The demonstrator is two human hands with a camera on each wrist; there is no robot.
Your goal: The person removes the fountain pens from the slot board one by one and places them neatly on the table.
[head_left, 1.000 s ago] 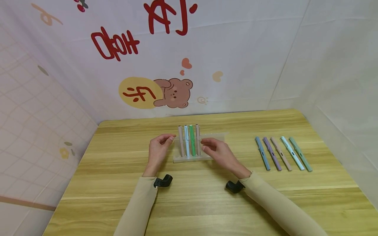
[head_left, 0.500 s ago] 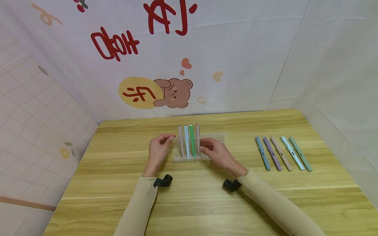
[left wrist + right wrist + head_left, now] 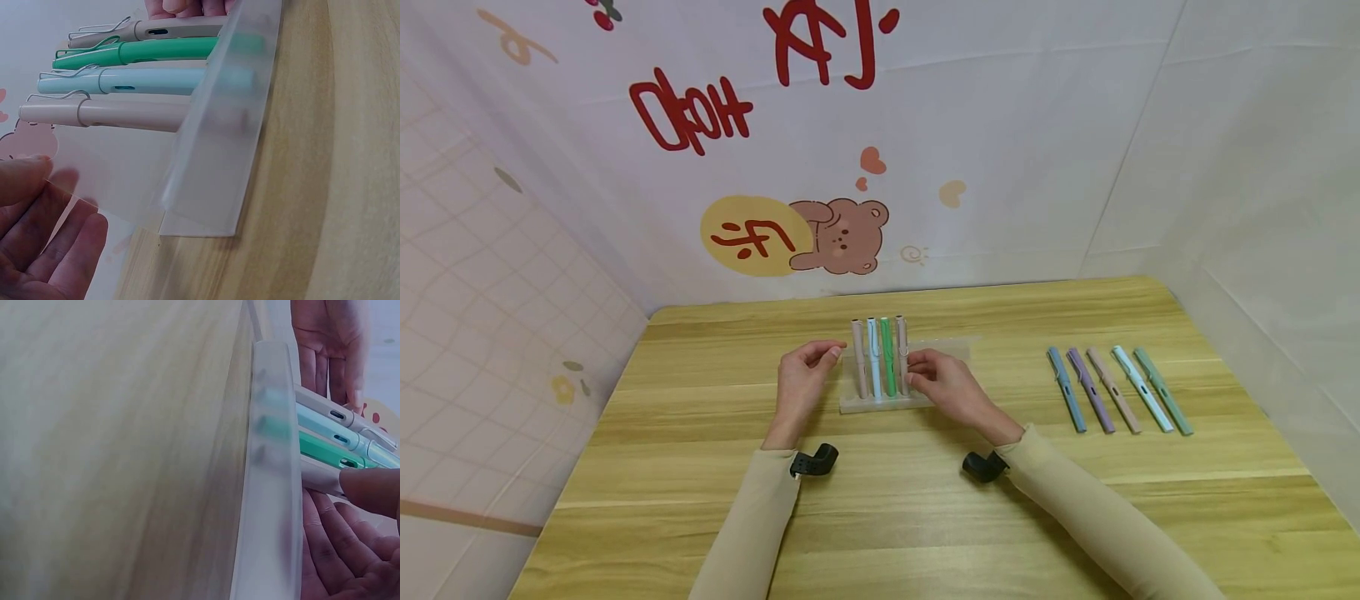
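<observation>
In the head view, the frosted clear plastic pen stand (image 3: 854, 407) sat on the wooden tabletop (image 3: 880, 517), with the slim taupe pen with a wire clip (image 3: 902, 340) in it, right of the bright green pen (image 3: 888, 354); its long axis ran up from the stand's base. The right hand (image 3: 951, 385), just right of it, was nearer than the left hand (image 3: 805, 379). In the left wrist view, the left hand pinched the stand's clear side edge. In the right wrist view, the right hand's thumb and fingers appeared to pinch the taupe pen.
</observation>
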